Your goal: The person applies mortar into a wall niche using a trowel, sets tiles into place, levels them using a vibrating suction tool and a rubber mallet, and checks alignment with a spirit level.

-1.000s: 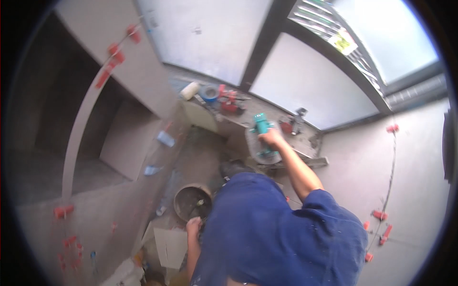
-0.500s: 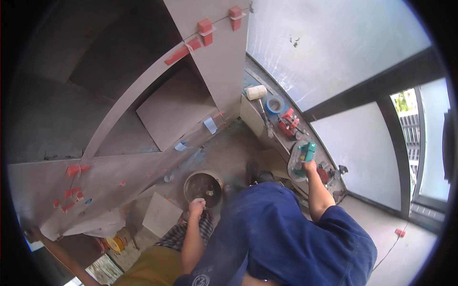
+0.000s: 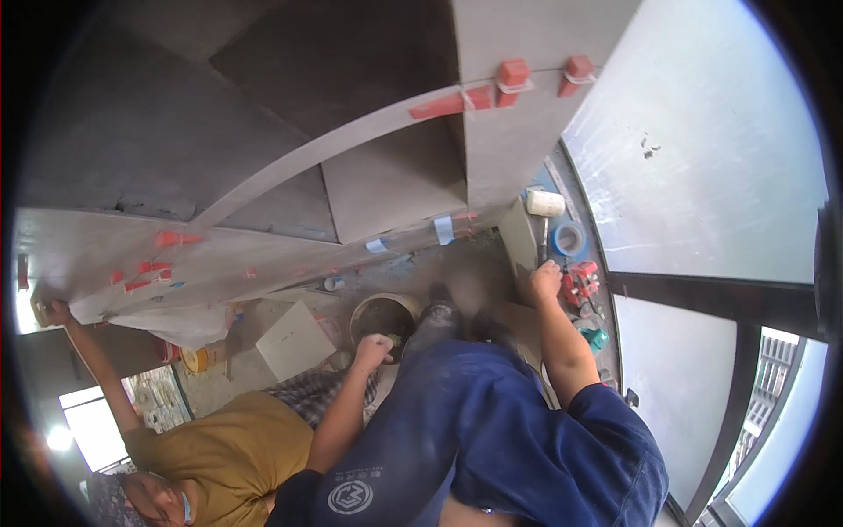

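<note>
At the centre right, my right hand (image 3: 545, 281) is closed round the handle of a white-headed mallet (image 3: 545, 204) lying along a ledge. Beside it are a roll of blue tape (image 3: 569, 238) and a red clamp-like tool (image 3: 580, 283). A teal tool (image 3: 594, 340) lies farther down, partly behind my forearm. My left hand (image 3: 375, 350) is closed above the rim of a bucket (image 3: 358, 323) that stands by my boots. What its fingers hold, if anything, is too small to make out.
A co-worker in a mustard shirt (image 3: 211, 439) at lower left reaches to the tiled wall (image 3: 88, 255), which has red clips and an open niche (image 3: 369, 176). A loose tile (image 3: 284, 338) lies left of the bucket. Frosted glass panels (image 3: 702, 158) line the right.
My right hand has let go of the teal tool and moved up onto the mallet handle. My view has swung round, bringing more of the co-worker into sight.
</note>
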The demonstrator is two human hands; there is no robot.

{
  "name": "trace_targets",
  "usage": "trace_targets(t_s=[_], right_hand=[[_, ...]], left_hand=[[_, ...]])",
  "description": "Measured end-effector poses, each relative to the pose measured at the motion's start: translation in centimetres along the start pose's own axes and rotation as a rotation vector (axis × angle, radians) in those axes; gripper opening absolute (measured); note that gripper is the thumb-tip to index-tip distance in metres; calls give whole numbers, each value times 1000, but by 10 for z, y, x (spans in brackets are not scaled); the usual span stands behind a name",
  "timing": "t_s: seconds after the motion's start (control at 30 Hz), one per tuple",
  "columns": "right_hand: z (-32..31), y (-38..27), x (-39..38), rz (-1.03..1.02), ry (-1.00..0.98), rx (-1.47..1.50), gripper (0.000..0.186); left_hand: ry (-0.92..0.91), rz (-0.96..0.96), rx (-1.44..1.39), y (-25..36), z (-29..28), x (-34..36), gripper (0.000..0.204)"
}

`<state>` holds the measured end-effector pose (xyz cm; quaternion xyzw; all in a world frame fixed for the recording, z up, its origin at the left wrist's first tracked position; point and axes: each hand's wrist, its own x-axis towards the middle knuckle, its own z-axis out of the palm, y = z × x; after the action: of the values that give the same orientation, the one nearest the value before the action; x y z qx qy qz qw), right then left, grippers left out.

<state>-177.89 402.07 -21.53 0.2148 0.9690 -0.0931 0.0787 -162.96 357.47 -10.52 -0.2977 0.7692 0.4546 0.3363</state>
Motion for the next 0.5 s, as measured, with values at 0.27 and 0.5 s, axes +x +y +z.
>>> trace_targets(t_s=[0.27, 0.5], right_hand=[[8, -38, 23, 149, -6, 210, 30], [-44, -63, -6, 376, 30, 501, 35]], left_hand=[[235, 407, 391, 84, -95, 74, 19], [432, 608, 676, 215, -135, 159, 27]])
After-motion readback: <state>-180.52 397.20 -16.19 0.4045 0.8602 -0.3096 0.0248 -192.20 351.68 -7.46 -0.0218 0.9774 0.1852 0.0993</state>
